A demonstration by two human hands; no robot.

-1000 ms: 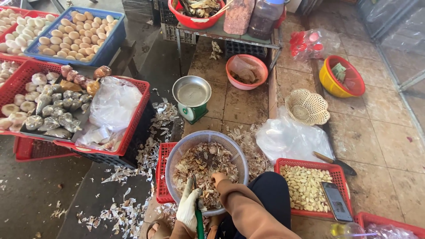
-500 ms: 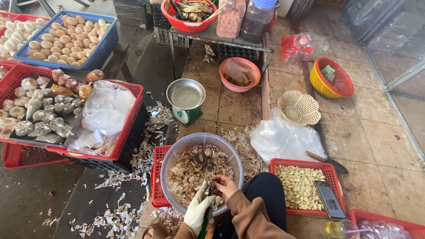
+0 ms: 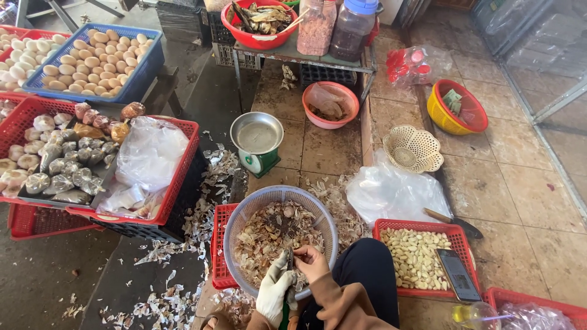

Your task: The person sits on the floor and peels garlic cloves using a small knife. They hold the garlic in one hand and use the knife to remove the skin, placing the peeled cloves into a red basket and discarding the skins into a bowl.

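Two hands meet over the grey basket [image 3: 239,215] of garlic skins; gloved left hand [image 3: 273,292] clamped on a green-handled knife [image 3: 285,269]; bare right hand [image 3: 310,260] pinches a small clove at blade tip; red tray w/ peeled cloves [image 3: 416,257] just right.

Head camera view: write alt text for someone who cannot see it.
A seated person's gloved left hand and bare right hand meet over a round plastic basket of garlic and papery skins, the left gripping a small knife. A red tray of peeled garlic cloves with a phone on it lies to the right, and garlic skins litter the floor.
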